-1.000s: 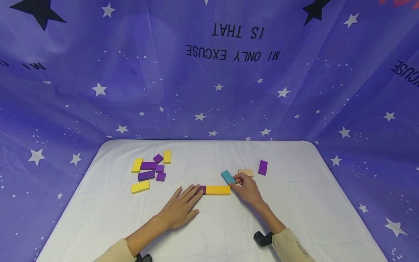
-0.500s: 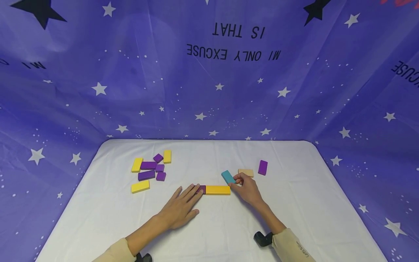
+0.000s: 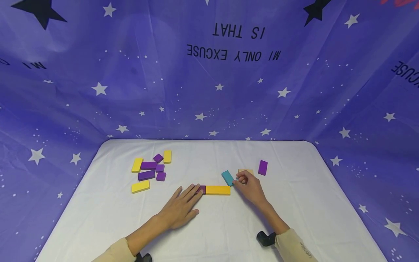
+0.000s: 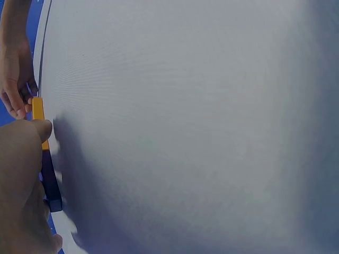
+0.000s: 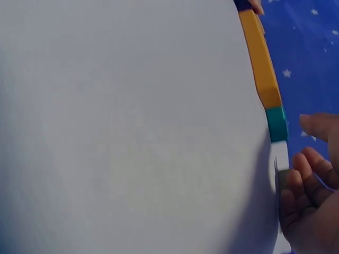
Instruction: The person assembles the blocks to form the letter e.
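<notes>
My left hand (image 3: 179, 209) lies flat with straight fingers over a dark purple block (image 3: 202, 190), hiding most of it. End to end with that block is an orange-yellow block (image 3: 218, 190), also seen in the left wrist view. A teal block (image 3: 227, 178) lies slanted just behind the orange block's right end. My right hand (image 3: 251, 187) is beside the teal block, thumb and fingers parted and loosely bent with nothing between them. In the right wrist view the thumb stands apart from the teal block (image 5: 277, 124). A pale wooden block (image 3: 245, 170) sits partly hidden behind the right fingers.
At the left lies a loose group of purple blocks (image 3: 146, 175) and yellow blocks (image 3: 140, 186). One more purple block (image 3: 263, 167) lies at the back right. A white cloth covers the table (image 3: 209, 233); a blue starry curtain (image 3: 183, 102) rises behind and at the sides.
My right hand has let go of the teal block and drawn back slightly to the right. The teal block and the left hand have stayed about where they were.
</notes>
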